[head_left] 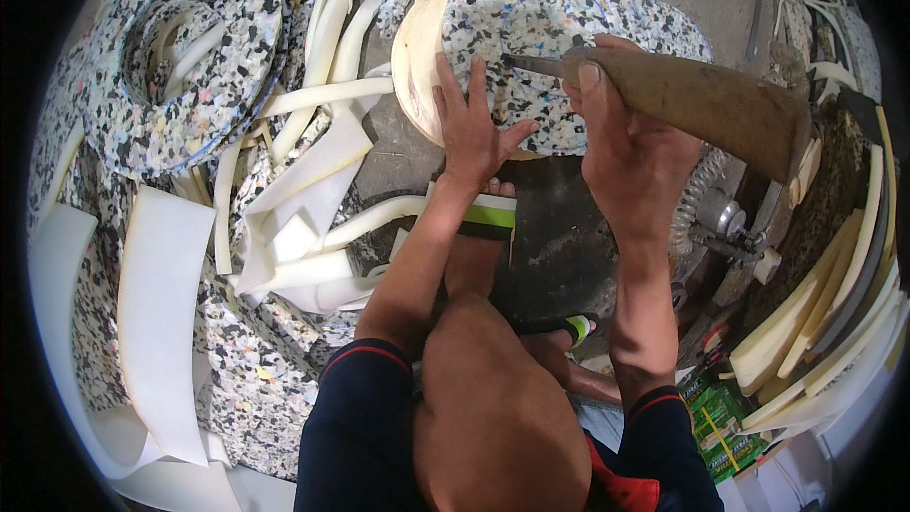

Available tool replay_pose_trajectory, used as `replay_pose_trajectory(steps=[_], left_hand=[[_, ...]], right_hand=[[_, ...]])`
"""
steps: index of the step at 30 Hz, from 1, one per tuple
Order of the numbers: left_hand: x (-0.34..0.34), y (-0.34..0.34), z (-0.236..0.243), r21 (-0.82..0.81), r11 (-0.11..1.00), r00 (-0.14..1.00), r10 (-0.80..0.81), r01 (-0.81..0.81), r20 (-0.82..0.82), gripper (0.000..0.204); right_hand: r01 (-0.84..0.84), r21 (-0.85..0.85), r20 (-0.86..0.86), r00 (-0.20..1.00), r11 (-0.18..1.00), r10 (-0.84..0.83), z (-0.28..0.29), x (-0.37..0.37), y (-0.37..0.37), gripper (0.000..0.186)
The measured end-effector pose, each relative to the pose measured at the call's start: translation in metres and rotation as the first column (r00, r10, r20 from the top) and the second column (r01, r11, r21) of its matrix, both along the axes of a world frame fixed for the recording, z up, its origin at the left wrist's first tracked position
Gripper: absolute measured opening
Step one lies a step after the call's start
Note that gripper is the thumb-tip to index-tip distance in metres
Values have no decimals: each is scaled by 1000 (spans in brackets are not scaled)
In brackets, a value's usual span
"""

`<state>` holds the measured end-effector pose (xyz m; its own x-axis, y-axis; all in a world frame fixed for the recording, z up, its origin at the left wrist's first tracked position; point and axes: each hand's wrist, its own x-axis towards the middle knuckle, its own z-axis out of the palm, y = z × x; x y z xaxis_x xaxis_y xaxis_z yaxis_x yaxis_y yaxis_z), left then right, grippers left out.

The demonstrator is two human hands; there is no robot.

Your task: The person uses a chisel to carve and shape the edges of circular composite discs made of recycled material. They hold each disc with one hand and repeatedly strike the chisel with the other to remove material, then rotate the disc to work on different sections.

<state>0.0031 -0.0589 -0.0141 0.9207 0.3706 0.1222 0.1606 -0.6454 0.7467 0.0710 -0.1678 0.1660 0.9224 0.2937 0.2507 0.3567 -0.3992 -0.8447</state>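
My left hand lies with spread fingers on a round slab of speckled black-and-white foam, near its left edge. A cream-coloured round piece shows beneath the slab on that side. In my right hand is a brown, worn, tapered tool with a narrow dark tip and a broad far end; its kind is unclear. The tip points left, over the slab, close to my left fingers. Curved blue lines run across the foam.
Stacked speckled foam rings stand at the left, with white foam strips and offcuts around them. Near my right forearm are a coiled pale hose and a metal fitting. Curved foam strips and a green packet lie right.
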Motion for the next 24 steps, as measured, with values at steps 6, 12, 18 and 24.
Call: replay_pose_trajectory(steps=[6,12,18,24], left_hand=[[2,-1,2,-14,1000,1000,5,-6,-20,118],[-3,0,-2,-15,1000,1000,0,0,17,120],[2,-1,0,-42,999,999,13,-15,-42,118],[-1,1,-1,-43,999,1000,9,-10,-20,120]], right_hand=[[9,-110,203,979,994,13,-17,11,17,24],[34,-45,69,997,998,-31,-9,2,6,24],[0,-113,105,994,994,12,-16,16,17,26],[65,-65,249,967,996,-47,-9,7,16,25]])
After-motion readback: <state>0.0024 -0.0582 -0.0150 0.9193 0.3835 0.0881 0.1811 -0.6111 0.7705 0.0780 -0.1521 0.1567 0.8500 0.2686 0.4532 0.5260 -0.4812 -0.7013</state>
